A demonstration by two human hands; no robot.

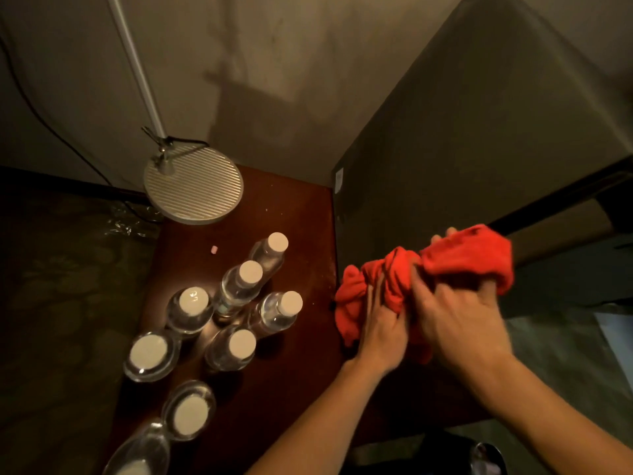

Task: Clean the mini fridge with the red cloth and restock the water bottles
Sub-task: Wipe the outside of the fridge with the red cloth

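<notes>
A red cloth [462, 257] is bunched up in the air beside the dark mini fridge [479, 149] on the right. My left hand [380, 323] grips the cloth's lower left folds. My right hand [455, 317] grips its right part, fingers curled into the fabric and a little blurred. Several clear water bottles [239, 286] with white caps stand upright on the dark wooden table [301, 371] to the left of my hands.
A round ribbed lamp base [193, 185] with a white pole stands at the table's back left corner. A small pink scrap [214, 249] lies near it. A black cable runs down the wall at left. Patterned carpet lies left of the table.
</notes>
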